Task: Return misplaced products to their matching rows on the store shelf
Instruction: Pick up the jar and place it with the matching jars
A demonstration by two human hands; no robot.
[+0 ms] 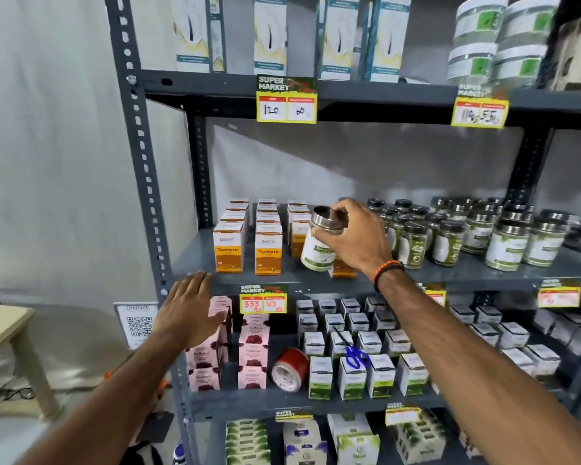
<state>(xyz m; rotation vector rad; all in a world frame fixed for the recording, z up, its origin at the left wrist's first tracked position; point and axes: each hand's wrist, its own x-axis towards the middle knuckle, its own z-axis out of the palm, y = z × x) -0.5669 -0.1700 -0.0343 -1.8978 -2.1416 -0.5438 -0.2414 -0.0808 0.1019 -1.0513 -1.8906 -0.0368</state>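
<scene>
My right hand grips a white-and-green labelled jar by its silver lid, tilted, lifted just above the middle shelf in front of the orange turmeric boxes. Matching silver-lidded jars stand in rows at the right of the same shelf, with dark-lidded jars between them and my hand. My left hand is open, fingers spread, hovering at the shelf edge in front of the pink boxes on the shelf below.
A red tape roll and blue-handled scissors lie among white-green boxes on the lower shelf. Tall white cartons and tubs fill the top shelf. A pale table stands at left. Price tags hang off shelf edges.
</scene>
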